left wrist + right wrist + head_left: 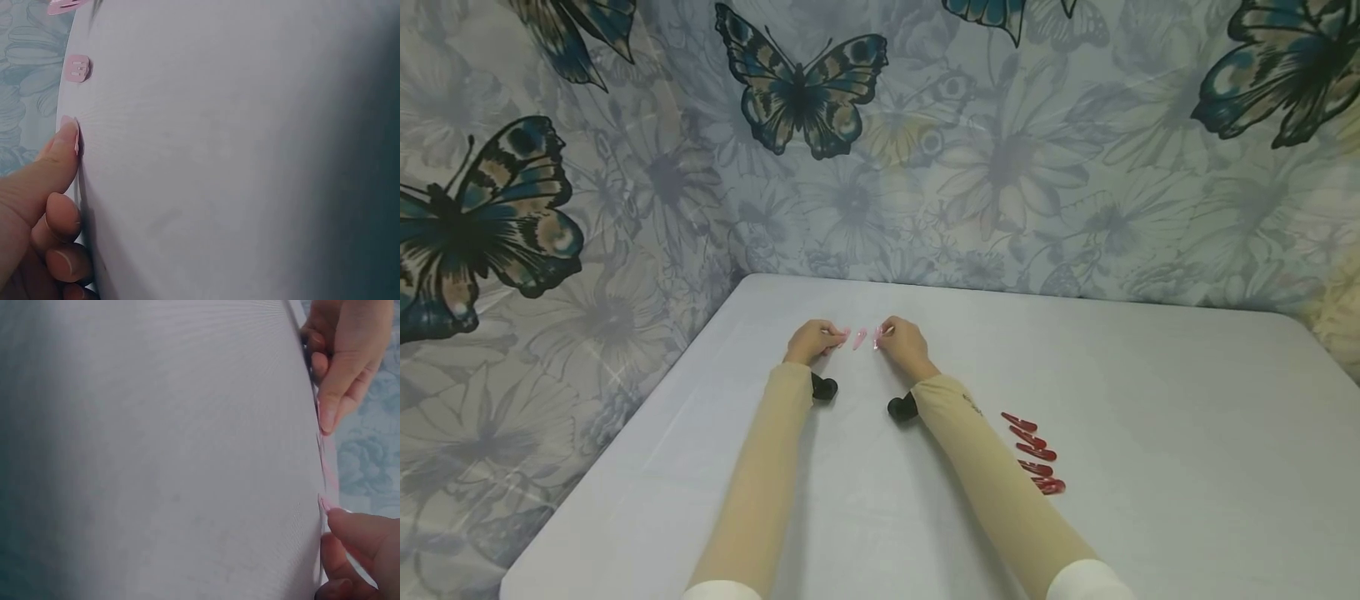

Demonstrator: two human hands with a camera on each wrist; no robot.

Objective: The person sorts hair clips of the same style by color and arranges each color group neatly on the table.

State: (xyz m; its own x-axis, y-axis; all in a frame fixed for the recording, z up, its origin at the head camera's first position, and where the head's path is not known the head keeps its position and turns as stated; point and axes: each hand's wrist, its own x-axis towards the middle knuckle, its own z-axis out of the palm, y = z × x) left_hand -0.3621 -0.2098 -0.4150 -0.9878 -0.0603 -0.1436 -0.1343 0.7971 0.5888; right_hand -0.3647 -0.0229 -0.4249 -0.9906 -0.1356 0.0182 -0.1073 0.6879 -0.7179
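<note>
Both hands are at the far part of the white table. My left hand (812,340) pinches a pink snap hair clip (77,140) between thumb and fingers, low at the tabletop. A second pink hair clip (860,339) lies by itself between the two hands, slanted. My right hand (904,343) pinches another pink hair clip (877,337) by its end; in the right wrist view the clip's tip (323,503) sticks out past the thumb. The fingers cover much of both held clips.
Several dark red hair clips (1036,452) lie in a slanted column beside my right forearm, which partly hides the nearest ones. The white table (1187,433) meets a wall covering (1000,167) with butterflies and flowers at its back and left.
</note>
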